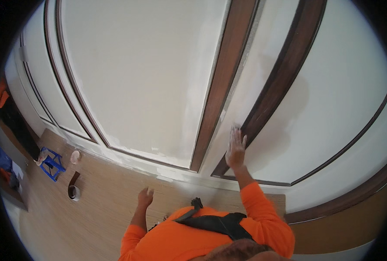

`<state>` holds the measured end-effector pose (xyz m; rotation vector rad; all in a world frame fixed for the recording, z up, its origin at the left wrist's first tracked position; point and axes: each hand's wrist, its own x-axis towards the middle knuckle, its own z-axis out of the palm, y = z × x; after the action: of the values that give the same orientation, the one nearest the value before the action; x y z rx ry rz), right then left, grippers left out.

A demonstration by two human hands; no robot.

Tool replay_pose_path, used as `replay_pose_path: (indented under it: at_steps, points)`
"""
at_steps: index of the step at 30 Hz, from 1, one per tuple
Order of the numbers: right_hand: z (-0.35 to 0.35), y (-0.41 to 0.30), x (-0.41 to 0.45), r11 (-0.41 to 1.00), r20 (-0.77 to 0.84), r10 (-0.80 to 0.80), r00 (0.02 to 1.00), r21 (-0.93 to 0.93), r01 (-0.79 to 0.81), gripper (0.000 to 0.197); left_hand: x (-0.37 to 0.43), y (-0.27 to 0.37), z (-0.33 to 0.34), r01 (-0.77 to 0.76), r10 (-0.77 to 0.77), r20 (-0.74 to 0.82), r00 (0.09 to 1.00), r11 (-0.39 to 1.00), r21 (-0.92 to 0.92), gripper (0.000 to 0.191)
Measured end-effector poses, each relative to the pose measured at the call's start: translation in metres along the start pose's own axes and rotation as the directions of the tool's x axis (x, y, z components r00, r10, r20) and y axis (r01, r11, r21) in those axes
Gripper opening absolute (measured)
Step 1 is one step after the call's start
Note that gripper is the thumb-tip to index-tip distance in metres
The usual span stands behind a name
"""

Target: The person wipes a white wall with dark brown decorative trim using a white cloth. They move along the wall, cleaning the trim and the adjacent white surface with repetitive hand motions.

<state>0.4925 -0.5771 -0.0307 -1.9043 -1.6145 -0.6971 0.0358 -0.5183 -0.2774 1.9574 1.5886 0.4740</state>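
My right hand [236, 146] lies against the narrow white wall strip [230, 125], beside the dark wood moulding [262, 111]. White powder coats its stretched fingers. A small greyish patch shows at the fingertips; whether something thin is under the palm is hidden. To the left, my left hand [145, 197] hangs loosely over the floor, fingers slightly bent, with no object visible in it. Another brown wood trim [224, 88] runs up the left side of the strip. Beyond it is a large off-white wall panel [141, 75] with whiter patches along its edges.
On the wood-look floor [108, 195] are a blue plastic stool [52, 164], a small round container [75, 157] and a partly unrolled dark strip roll [73, 191]. Another person's dark trouser leg [20, 127] stands at far left. A brown board [340, 233] borders the right side.
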Motion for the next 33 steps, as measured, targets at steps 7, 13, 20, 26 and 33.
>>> replay_pose_path:
  at_steps: [7,13,20,26,33]
  points:
    - [0.009,-0.007,-0.108,0.844,0.13,0.383,0.914,0.354,-0.404,0.051,0.076,0.335,-0.126,-0.727,0.682,-0.34,0.647,0.687,-0.004,0.057]
    - [0.012,0.057,-0.24,0.772,0.259,0.537,0.803,0.235,-0.591,0.048,0.059,0.556,-0.193,-0.929,0.93,-0.339,0.14,0.242,0.28,0.072]
    - [-0.004,0.122,-0.359,0.571,0.112,0.813,0.571,0.034,-0.82,0.043,0.092,0.708,-0.207,-0.796,0.892,-0.445,0.081,0.326,0.51,0.092]
    - [-0.011,0.14,-0.396,0.325,0.213,0.924,0.318,0.002,-0.946,0.041,0.102,0.73,-0.188,-0.73,0.817,-0.559,0.145,0.469,0.497,0.098]
    - [0.015,0.179,-0.409,0.424,0.195,0.885,0.423,0.042,-0.905,0.04,0.115,0.703,-0.145,-0.701,0.831,-0.522,0.194,0.489,0.518,0.101]
